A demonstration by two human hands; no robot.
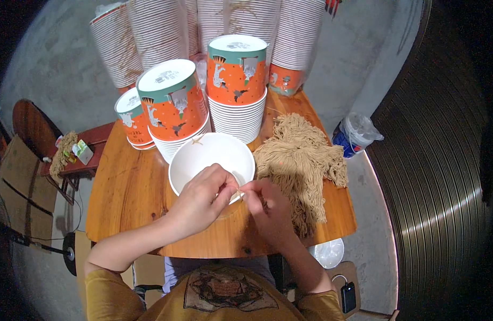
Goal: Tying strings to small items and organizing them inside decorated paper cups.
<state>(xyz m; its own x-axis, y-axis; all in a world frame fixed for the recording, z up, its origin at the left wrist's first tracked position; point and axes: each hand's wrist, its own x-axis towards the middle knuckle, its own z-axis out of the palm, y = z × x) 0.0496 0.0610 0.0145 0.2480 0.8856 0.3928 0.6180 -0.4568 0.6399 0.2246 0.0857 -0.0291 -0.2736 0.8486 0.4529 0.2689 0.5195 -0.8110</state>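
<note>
A white paper bucket (195,163) sits on the wooden table in front of me, its open mouth facing up toward me. On its far rim is a short knotted bit of tan string (197,140). My left hand (203,193) reaches over the near rim, thumb and fingers pinched. Close against it, my right hand (269,211) is pinched too. Between the fingertips shows a little tan cord (239,192) at the bucket's near right rim; most of it is hidden. A large heap of cut tan cords (294,155) lies just right of the bucket.
Orange and green printed paper buckets stand upside down in nested stacks (238,80) behind the bowl-like bucket. Taller bagged stacks (251,24) rise at the table's far edge. A blue-and-white pail (356,134) stands right of the table (123,198); a red bench (91,142) is left.
</note>
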